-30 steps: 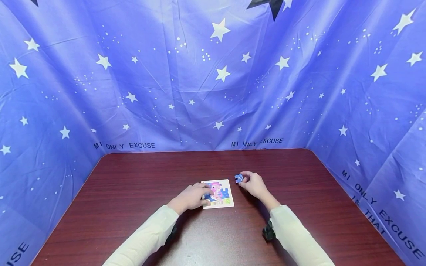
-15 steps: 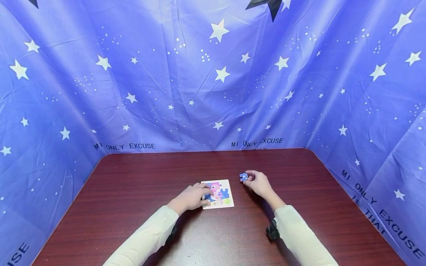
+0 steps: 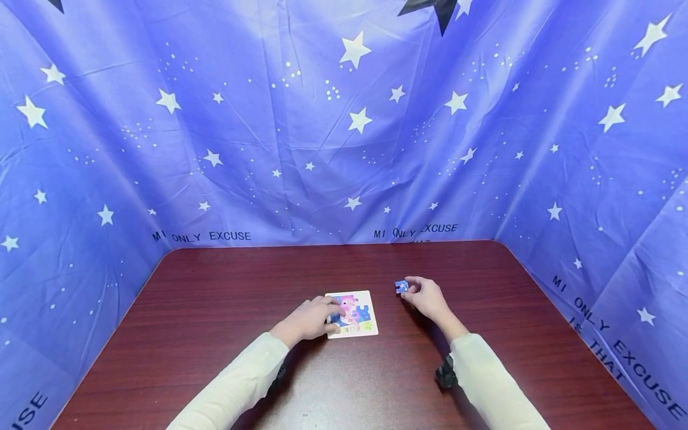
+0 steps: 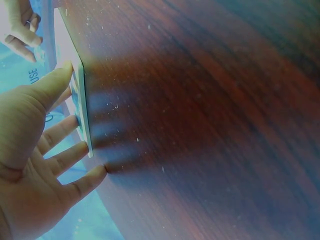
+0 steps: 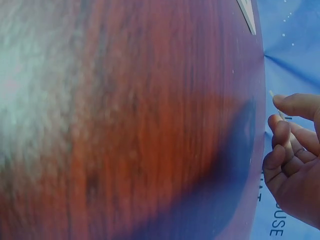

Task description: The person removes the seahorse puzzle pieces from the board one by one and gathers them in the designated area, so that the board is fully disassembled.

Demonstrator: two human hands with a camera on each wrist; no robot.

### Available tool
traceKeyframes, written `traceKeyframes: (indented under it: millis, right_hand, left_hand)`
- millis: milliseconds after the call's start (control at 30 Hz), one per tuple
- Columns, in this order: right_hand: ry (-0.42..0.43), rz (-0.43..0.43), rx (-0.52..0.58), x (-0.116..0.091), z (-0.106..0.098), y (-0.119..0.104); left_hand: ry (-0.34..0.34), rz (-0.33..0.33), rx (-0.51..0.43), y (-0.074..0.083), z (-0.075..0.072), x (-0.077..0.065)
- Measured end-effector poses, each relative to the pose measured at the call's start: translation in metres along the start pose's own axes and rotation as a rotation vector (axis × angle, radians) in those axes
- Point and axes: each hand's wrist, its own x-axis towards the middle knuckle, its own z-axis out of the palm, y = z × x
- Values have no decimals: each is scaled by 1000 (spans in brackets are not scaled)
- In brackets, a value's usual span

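Observation:
A jigsaw board (image 3: 371,298) with a white frame and a pink cartoon picture lies flat on the table. My left hand (image 3: 305,318) rests on its left part with fingers spread, covering some of the picture. The left wrist view has the thumb and fingers (image 4: 60,132) along the board's near edge (image 4: 83,95). To the right of the board, my right hand (image 3: 428,297) pinches a blue puzzle piece (image 3: 401,287) with a white star between thumb and index finger. Seen from the right wrist, that piece shows only as a thin edge by the thumb and index fingertips.
The dark red wooden table (image 3: 242,275) has rounded far corners. Behind it and on both sides hangs a blue curtain (image 3: 301,137) with white stars and printed words. A black wrist device (image 3: 445,373) sits under the right sleeve.
My right hand has moved to the right, away from the board, carrying the blue puzzle piece. The left hand and the board have stayed in place.

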Motion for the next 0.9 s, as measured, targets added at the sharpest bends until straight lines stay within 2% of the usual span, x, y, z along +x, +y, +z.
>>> traceKeyframes:
  millis: [167,233,367,567,900]
  right_hand:
    - [7,8,-18,0,-4,4]
    - [9,13,-23,-1,-7,5]
    - [8,25,-30,-1,-11,7]
    - [7,33,-35,0,-18,10]
    - [15,58,-60,1,-31,24]
  left_hand:
    - [8,13,-17,0,-1,-1]
    - [32,44,-5,-3,2,0]
    - [46,62,6,-3,1,-1]
    - [18,25,8,-1,0,0]
    - [17,21,2,0,0,0]
